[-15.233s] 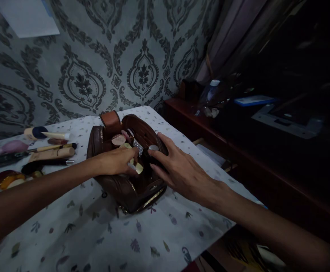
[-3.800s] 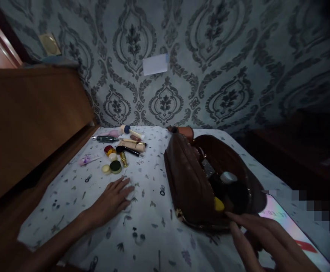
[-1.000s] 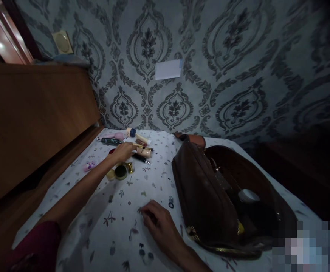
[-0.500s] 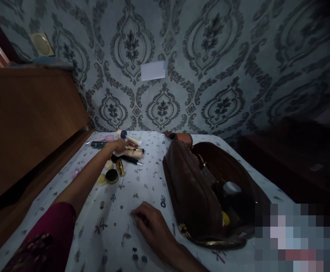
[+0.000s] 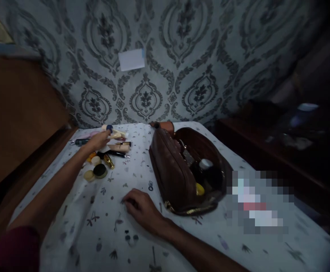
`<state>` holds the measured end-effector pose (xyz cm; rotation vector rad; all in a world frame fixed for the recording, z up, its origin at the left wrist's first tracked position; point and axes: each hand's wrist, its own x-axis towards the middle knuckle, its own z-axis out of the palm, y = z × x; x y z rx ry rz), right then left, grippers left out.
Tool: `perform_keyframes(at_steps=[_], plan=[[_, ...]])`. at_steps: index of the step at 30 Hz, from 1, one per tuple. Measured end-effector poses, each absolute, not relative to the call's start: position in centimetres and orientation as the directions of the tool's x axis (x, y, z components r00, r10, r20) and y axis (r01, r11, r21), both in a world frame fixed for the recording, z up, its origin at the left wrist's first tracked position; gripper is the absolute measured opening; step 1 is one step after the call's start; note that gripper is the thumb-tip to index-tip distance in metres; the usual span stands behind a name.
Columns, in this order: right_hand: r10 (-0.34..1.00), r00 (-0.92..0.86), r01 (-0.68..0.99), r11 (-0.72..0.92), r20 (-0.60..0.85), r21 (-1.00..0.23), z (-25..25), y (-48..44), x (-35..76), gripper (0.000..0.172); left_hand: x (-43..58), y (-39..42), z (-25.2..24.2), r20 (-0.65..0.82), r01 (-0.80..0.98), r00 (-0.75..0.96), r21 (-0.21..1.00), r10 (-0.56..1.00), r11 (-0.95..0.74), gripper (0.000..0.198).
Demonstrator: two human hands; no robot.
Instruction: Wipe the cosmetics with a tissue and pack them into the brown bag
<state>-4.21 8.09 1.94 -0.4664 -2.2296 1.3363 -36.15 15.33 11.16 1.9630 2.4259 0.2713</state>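
- Currently, the left hand [image 5: 99, 140] reaches across the patterned tablecloth [image 5: 136, 245] into a cluster of cosmetics, fingers bent downward at the blue-capped bottle [image 5: 109, 129] and the cream tubes beside it; whether it has hold of anything, I cannot tell.
- Right hand [image 5: 140, 207]: resting on the cloth, fingers loosely curled, with nothing seen in its grasp, just left of the bag's near corner.
- Brown bag [image 5: 169, 170]: standing unzipped right of the cosmetics, its mouth spread; inside show a white round lid [image 5: 206, 164], a yellow round item [image 5: 200, 189] and a glittery silver piece [image 5: 188, 157].
- Nearer than the left hand lie a beige tube [image 5: 121, 148], a black brush [image 5: 116, 153] and a gold tube [image 5: 108, 161].
- Closest of the cluster, a dark-lidded jar [image 5: 99, 171] sits beside a pale yellow jar [image 5: 89, 175].
- Right of the bag, a pixelated patch hides whatever lies there.
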Motion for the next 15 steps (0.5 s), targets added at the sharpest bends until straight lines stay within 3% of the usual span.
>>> perform_keyframes(at_steps=[3, 6, 10, 15], plan=[[0.584, -0.797, 0.016, 0.278, 0.156, -0.96, 2.0, 8.1, -4.1, 0.017, -33.2, 12.1, 11.7, 0.128, 0.978, -0.166, 0.151, 0.978, 0.146, 0.031], [0.636, -0.765, -0.052, 0.089, 0.097, -0.995, 1.8, 8.3, -4.1, 0.029, -28.6, 8.0, 10.9, 0.127, 0.924, -0.143, 0.372, 0.982, 0.086, 0.041], [0.632, -0.757, -0.131, 0.104, 0.167, -0.986, 1.9, 8.8, -4.1, 0.036, -21.7, 3.2, 8.3, 0.167, 0.757, -0.203, 0.652, 0.965, 0.046, 0.035], [0.584, -0.795, -0.123, 0.108, 0.163, -0.987, 2.1, 9.1, -4.0, 0.026, -17.5, 0.8, 6.0, 0.18, 0.623, -0.331, 0.779, 0.926, 0.072, 0.031]])
